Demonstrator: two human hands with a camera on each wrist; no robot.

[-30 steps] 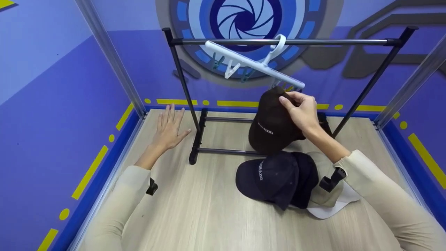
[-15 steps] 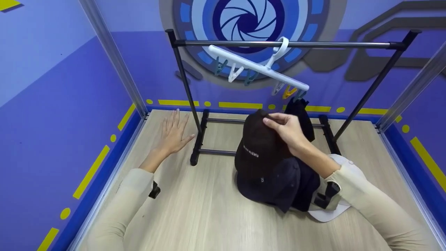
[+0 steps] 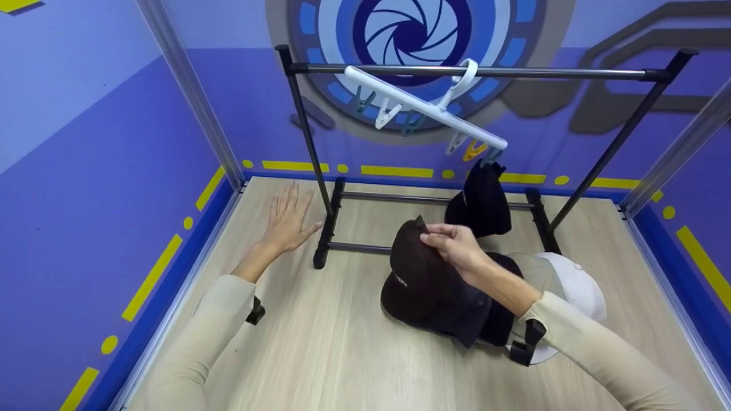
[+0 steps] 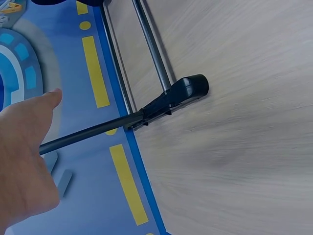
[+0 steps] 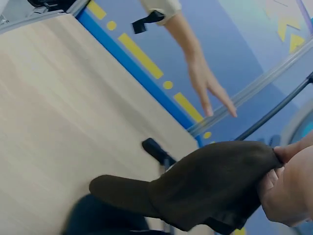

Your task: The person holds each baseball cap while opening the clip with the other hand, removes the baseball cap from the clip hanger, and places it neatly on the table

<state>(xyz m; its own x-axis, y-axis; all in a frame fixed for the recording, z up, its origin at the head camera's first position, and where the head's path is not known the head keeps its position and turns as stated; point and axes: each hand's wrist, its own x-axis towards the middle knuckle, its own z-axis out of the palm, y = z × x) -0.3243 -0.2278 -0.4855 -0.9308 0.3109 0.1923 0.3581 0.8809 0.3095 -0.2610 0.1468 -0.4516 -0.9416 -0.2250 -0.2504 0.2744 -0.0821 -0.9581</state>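
My right hand [image 3: 457,248] pinches a dark brown cap [image 3: 414,271] by the top edge of its back. In the head view this cap hangs over a navy cap [image 3: 471,311] and covers most of it; the right wrist view shows its brim [image 5: 120,192] pointing away from the hand. Beside the rack's left post, my left hand [image 3: 287,222] has its fingers straight and spread, holding nothing. A black cap [image 3: 482,202] hangs from a clip at the right end of the white clip hanger [image 3: 425,107].
The hanger hooks over the top bar [image 3: 548,73] of a black rack. Several clips, among them a yellow clip [image 3: 474,150], dangle below it. Beige [image 3: 534,268] and white caps [image 3: 582,282] lie right of the navy one. Blue walls [image 3: 114,142] enclose the wooden surface [image 3: 320,354].
My right hand has drawn the brown cap down and left, away from the hanger to over the navy cap. The hanging black cap has come into view. My left hand has barely moved.
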